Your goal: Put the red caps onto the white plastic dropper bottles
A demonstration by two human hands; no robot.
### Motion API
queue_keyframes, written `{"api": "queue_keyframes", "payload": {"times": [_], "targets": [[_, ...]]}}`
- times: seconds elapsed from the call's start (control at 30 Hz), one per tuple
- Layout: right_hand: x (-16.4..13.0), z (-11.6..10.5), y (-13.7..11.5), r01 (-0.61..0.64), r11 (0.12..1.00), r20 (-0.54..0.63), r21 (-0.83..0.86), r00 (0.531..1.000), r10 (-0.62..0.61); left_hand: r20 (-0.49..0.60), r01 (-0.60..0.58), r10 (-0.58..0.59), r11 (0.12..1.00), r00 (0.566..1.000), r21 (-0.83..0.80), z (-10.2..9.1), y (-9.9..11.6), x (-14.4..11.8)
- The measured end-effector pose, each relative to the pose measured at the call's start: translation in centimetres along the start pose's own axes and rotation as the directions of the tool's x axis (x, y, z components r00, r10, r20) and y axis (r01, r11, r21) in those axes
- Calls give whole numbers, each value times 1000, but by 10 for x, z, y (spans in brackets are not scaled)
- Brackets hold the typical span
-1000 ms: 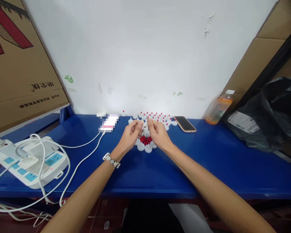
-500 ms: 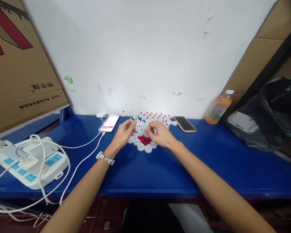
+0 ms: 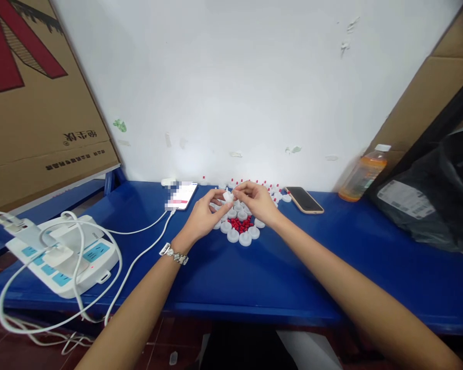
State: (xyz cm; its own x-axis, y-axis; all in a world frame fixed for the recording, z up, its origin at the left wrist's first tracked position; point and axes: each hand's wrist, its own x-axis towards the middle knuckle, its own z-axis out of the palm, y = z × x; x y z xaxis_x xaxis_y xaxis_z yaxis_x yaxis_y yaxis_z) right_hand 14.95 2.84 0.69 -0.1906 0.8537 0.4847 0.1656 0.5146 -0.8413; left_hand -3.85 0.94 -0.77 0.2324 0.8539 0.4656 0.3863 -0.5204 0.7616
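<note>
From the head camera, both hands meet above the far middle of the blue table [image 3: 278, 272], and between them sits a small white cap [image 3: 227, 196], lifted clear of the surface. The left hand [image 3: 203, 218] comes in from the near left and pinches the cap with thumb and fingertips pressed on it, so the cap lies at the far right tip of that grip. The right hand [image 3: 257, 201] reaches from the right, its fingertips drawn together and touching the cap's right side; whether a small red piece is nipped in them is too small to tell. The two hands are about equally close to the cap, which is too small to show a long axis. Just below and nearer lies a heap of red pieces [image 3: 240, 224] ringed by loose white caps [image 3: 245, 238], with more caps topped in red [image 3: 272, 190] further back by the wall. A phone [image 3: 304, 199] lies to the right, another phone [image 3: 182, 195] on a cable to the left.
</note>
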Motion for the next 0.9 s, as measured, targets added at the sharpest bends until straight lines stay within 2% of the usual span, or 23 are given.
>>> {"api": "queue_keyframes", "payload": {"times": [0.1,0.17,0.27,0.4,0.47,0.67,0.77,0.9], "targets": [[33,1,8,23,985,-75,-172,997,-36,-187,67,-27,976,982,208,-6,-13,2],[58,4,15,-7,947,-62,-320,998,-14,-234,126,-48,935,971,332,-9,-23,2],[88,16,30,-59,842,7,-536,997,74,-161,198,-141,880,977,432,-10,-32,-1],[111,33,47,-3,642,116,-767,983,143,-97,234,-215,843,972,484,-7,-33,-4],[117,37,52,45,610,187,-791,967,171,-88,252,-241,831,967,496,-5,-32,-4],[126,37,58,98,624,317,-775,915,250,-74,277,-283,798,956,534,-3,-29,-4],[132,38,59,92,619,320,-780,909,267,-85,291,-292,796,953,530,-2,-28,-4],[146,57,60,50,605,223,-795,951,214,-99,299,-290,807,952,510,-1,-29,-4]]}}
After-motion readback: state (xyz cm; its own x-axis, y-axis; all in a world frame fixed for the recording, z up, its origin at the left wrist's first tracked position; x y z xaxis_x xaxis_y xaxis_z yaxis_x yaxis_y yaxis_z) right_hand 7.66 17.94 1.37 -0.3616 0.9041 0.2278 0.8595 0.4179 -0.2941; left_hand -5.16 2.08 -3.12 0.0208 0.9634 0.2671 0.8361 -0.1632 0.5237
